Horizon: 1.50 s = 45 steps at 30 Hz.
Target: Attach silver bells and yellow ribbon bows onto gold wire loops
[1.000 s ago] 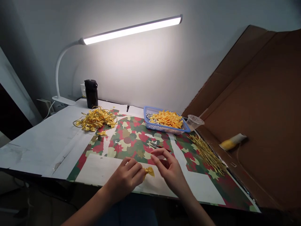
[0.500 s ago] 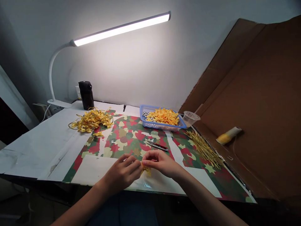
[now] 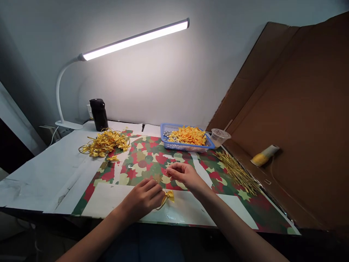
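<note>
My left hand (image 3: 147, 196) is closed on a small gold ribbon bow (image 3: 169, 196). The bow pokes out past my fingertips, with a loop of gold cord curving below it. Just above and to the right, my right hand (image 3: 184, 175) makes a pinch, thumb against forefinger. A very thin thread seems to run from that pinch down to the bow. White paper on the table (image 3: 188, 207) lies under both hands. The thread snips seen earlier do not show now; my right hand covers that spot.
A blue basket (image 3: 188, 147) holds yellow ribbon bows and silvery beads. Beside it stands a clear plastic cup (image 3: 219, 137). Gold cords (image 3: 237, 173) lie at right, near a cardboard wall (image 3: 294, 127) with a thread spool (image 3: 264, 155). Finished-looking bows (image 3: 106, 142), a black bottle (image 3: 99, 114) and a lamp (image 3: 136, 40) are left.
My right hand has moved up and away from my left, drawing out the thin thread. The gold bow now shows clearly at my left fingertips. The camera view has shifted slightly.
</note>
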Each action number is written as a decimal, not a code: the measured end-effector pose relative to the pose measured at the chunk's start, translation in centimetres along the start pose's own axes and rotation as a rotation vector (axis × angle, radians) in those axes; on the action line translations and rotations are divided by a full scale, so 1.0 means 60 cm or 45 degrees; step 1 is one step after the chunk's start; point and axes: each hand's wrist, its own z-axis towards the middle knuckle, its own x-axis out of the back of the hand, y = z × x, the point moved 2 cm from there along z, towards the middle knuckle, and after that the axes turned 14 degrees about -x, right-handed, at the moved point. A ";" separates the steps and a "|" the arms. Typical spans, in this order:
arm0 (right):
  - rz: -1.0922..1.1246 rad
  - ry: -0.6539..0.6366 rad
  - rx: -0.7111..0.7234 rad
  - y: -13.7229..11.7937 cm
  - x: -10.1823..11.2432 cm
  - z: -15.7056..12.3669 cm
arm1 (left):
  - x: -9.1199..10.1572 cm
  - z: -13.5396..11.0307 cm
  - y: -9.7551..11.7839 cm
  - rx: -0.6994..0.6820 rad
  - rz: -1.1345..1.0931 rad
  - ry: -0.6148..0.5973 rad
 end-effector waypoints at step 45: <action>0.239 -0.211 -0.043 0.056 -0.003 -0.032 | 0.017 -0.013 0.032 0.561 -0.477 0.084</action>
